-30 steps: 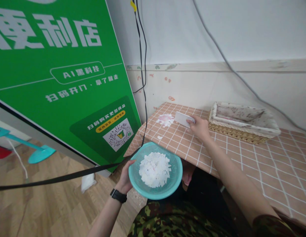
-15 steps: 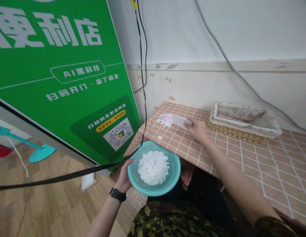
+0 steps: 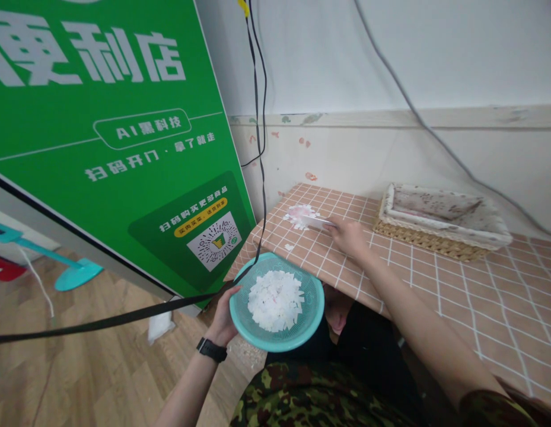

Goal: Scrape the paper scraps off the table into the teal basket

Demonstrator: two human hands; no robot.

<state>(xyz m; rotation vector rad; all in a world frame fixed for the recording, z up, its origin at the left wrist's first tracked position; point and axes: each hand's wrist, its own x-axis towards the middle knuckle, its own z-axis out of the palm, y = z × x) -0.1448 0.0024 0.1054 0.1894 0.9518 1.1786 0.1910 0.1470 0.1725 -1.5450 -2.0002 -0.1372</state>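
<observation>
My left hand (image 3: 226, 317) grips the left rim of a turquoise plastic basket (image 3: 318, 317), held just below the table's front edge. Inside it lies a heap of white paper scraps (image 3: 275, 299). Over the table my right hand (image 3: 350, 237) is closed on a thin white flat piece (image 3: 314, 222), rectangular and card-like; its exact kind cannot be made out. The left end of that piece is at a small pile of white and pinkish paper scraps (image 3: 299, 212) on the tabletop. One loose scrap (image 3: 289, 247) lies nearer the front edge.
A cloth-lined wicker basket (image 3: 435, 243) stands on the brown checked table (image 3: 435, 296), right of my right hand. A tall green sign panel (image 3: 124, 207) rises at the left. A black strap (image 3: 124, 320) crosses in front of it to the basket's rim.
My right hand has moved slightly left with the white flat piece. The piece has turned from showing its broad face to nearly edge-on, at the scraps. The turquoise basket is almost unmoved.
</observation>
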